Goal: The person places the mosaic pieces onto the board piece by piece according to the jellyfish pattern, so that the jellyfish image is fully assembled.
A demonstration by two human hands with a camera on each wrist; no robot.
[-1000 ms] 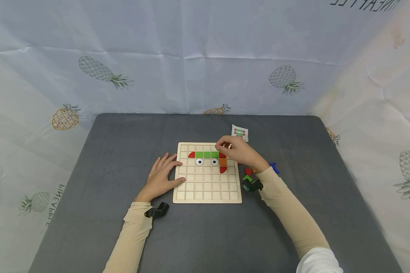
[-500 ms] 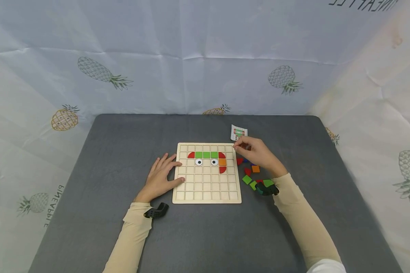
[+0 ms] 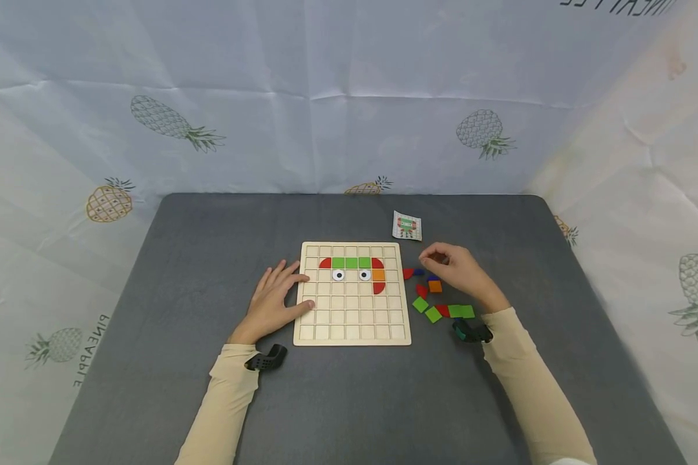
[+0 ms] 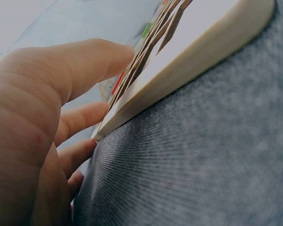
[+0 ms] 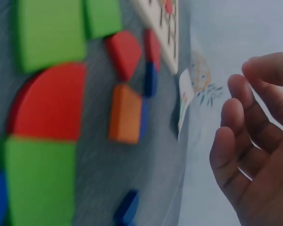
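Observation:
A pale wooden grid board [image 3: 349, 323] lies mid-table. Upon it sit a row of green squares [image 3: 351, 263] with red quarter-round pieces [image 3: 325, 263] at both ends, two eye pieces [image 3: 338, 275], an orange square [image 3: 378, 275] and another red quarter-round below that. My left hand [image 3: 273, 303] rests at the board's left edge, thumb and a fingertip on the rim, as the left wrist view also shows. Over the loose pieces at the right hovers my right hand [image 3: 456, 268]. Its fingers are loosely bent, and the right wrist view shows nothing between them.
Loose wooden pieces lie right of the board: several green squares [image 3: 421, 304], red quarter-rounds [image 3: 421, 290], an orange block [image 3: 435, 286] and blue pieces [image 5: 127, 207]. A small printed pattern card [image 3: 407, 226] lies behind. A pineapple-print cloth [image 3: 314, 142] hangs beyond the table.
My right hand has moved rightward and nearer, from above the board's upper right to above the loose pieces, uncovering more of them and the card. The left hand stays in place.

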